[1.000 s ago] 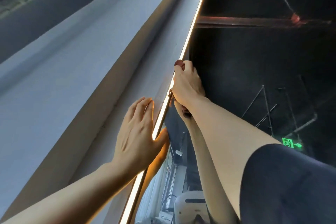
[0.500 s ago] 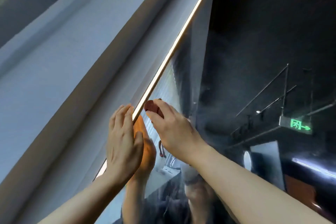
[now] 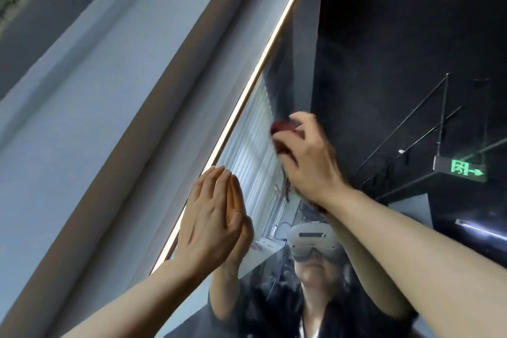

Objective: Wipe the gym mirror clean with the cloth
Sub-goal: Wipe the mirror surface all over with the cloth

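**A:** Head view — what does the right hand [image 3: 307, 162] do?

**B:** It presses a dark red cloth [image 3: 282, 129] against the mirror [image 3: 370, 63], fingers curled round the wad. The cloth shows only at the fingertips and as a blurred strand below the palm; the rest is hidden by the hand.

**A:** Where on the glass is the cloth?

**B:** In the left part of the mirror, near the lit strip [image 3: 263, 63] that edges the frame but apart from it, over the reflection of pale window blinds.

**A:** And the left hand [image 3: 211, 217]?

**B:** Flat on the glass just beside the lit strip, fingers straight and held together, holding nothing. Its reflection meets it palm to palm.

**A:** What else is in this view?

**B:** A grey wall [image 3: 96, 118] runs left of the frame. In the glass — a green exit sign [image 3: 465, 169] at right, dark ceiling above it, and the person's reflection wearing a white headset [image 3: 312, 239], below the right forearm.
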